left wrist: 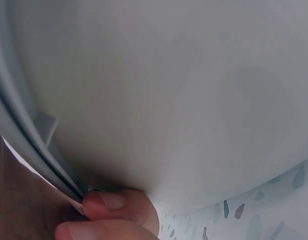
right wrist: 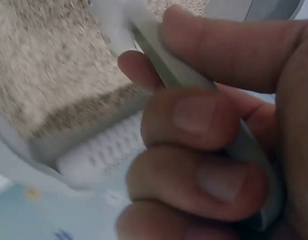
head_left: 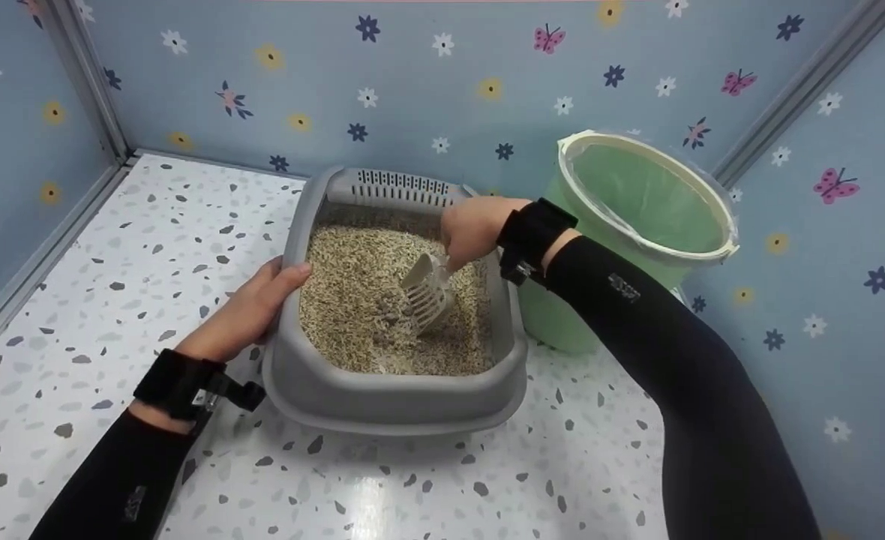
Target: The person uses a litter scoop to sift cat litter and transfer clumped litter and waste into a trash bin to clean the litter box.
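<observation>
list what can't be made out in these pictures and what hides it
Head view: handle of the pale slotted plastic scoop, mostly covered by the right grip.
Head view: bottom of the light green round plastic bin, behind its near rim.
Right wrist view: the scoop's head, blurred.
Head view: lettering on the black fabric sleeves, too small.

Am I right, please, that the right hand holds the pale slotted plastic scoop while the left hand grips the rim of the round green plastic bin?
Not quite: the left hand grips the rim of the grey plastic tray, as the head view shows, not the bin. The right hand does hold the scoop.
</observation>
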The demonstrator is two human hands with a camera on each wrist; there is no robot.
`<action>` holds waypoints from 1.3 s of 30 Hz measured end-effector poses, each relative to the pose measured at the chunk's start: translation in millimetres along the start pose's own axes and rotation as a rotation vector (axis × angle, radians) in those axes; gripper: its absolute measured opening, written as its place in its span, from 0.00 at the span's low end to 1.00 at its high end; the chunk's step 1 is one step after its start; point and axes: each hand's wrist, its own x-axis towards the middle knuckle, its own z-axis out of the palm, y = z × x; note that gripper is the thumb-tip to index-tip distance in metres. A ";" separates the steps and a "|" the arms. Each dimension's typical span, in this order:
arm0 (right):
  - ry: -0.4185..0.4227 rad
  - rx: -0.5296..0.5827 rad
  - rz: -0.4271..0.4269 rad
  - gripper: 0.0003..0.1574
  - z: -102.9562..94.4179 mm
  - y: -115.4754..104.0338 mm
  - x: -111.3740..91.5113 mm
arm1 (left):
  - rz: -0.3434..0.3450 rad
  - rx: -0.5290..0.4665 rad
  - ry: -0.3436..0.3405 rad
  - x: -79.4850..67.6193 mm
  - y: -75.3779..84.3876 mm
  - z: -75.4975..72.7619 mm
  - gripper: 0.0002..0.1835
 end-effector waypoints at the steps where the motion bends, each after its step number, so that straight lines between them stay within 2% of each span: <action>1: -0.026 0.030 -0.014 0.24 3.3 3.7 0.6 | 0.001 0.005 0.002 0.2 0.0 -0.1 0.47; 5: -0.107 0.089 -0.019 0.25 13.9 12.2 -0.8 | 0.001 0.015 0.007 0.5 0.0 0.1 0.48; 11: -0.172 0.100 0.026 0.26 14.7 5.9 -11.4 | -0.005 0.011 0.008 -1.2 -0.2 -0.3 0.48; 17: -0.337 0.184 -0.039 0.19 18.6 -6.7 -20.1 | 0.005 0.001 0.001 -0.9 0.2 1.1 0.48; 20: -0.396 0.183 -0.066 0.20 21.9 -16.3 -20.6 | 0.010 -0.013 -0.005 -1.2 0.5 0.6 0.47; 22: -0.410 0.133 -0.104 0.21 23.8 -22.9 -18.7 | 0.016 -0.024 -0.007 -1.4 0.3 0.3 0.46; 25: -0.428 0.134 -0.120 0.21 26.0 -31.4 -15.7 | 0.020 -0.034 -0.011 -2.1 -0.5 -0.7 0.45; 28: -0.411 0.116 -0.136 0.22 29.7 -38.2 -13.0 | 0.016 -0.033 -0.006 -2.6 -1.4 -1.6 0.45; 32: -0.388 0.077 -0.141 0.28 42.2 -47.9 -7.7 | 0.010 -0.026 -0.002 -1.9 -2.9 -2.0 0.45; 39: -0.368 0.139 -0.172 0.31 62.1 -54.8 12.2 | 0.011 -0.020 -0.002 0.1 -1.7 -0.2 0.45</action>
